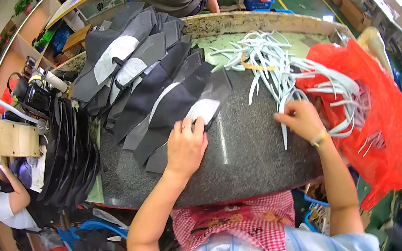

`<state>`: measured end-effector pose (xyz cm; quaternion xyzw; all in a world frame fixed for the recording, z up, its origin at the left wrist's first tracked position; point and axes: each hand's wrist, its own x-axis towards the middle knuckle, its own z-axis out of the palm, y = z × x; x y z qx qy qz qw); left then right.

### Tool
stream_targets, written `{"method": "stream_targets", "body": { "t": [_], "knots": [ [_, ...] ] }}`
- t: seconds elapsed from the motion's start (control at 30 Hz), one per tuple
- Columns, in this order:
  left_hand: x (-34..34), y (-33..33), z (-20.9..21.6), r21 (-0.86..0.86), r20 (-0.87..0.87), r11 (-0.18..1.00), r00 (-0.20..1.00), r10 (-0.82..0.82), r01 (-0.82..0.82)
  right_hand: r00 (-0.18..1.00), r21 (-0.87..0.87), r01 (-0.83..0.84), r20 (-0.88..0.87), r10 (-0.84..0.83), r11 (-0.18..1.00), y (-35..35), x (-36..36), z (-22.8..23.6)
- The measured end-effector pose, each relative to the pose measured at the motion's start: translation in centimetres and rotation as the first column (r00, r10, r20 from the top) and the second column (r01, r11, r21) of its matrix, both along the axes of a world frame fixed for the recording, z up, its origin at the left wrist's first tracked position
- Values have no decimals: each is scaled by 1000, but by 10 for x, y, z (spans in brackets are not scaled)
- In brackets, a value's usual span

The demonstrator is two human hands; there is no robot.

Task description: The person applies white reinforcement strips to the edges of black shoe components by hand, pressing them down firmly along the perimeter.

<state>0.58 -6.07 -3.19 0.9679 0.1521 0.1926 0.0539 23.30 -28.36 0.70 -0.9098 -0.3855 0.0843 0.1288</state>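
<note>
The right hand [302, 118] has its finger and thumb pinched on a thin, bendy pale strip [285, 135], just to its left, the long way pointing toward the person. The left hand [186, 147], farther off, rests on a flat dark piece [220, 85] with a white patch; whether it grips, one cannot tell. Beyond lie tangled strips [267, 49], a crinkly red bag [393, 152] and the speckled, shiny table [243, 159].

Bright, glare on tabletop [252, 150], bent edges
</note>
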Motion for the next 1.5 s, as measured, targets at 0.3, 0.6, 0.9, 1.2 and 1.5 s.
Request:
{"method": "stream_targets", "body": {
  "t": [0.3,0.6,0.9,1.2,1.5],
  "knots": [
    [-78,-64,0,-39,128,975,969,-213,219,-192,274,849,-635,748,451,-36,-57,-12],
    [-92,-82,11,-151,121,974,981,-152,170,-107,498,644,-693,713,581,7,-126,7],
    [-107,-94,3,-297,-45,943,984,-170,149,-39,541,547,-746,665,639,15,-145,6],
    [-141,-52,29,-935,41,341,922,386,-101,697,607,-166,-486,528,777,38,-161,0],
    [-154,-36,-3,-964,3,224,842,540,-141,848,447,-268,-312,430,853,58,-172,-15]
  ]
}}
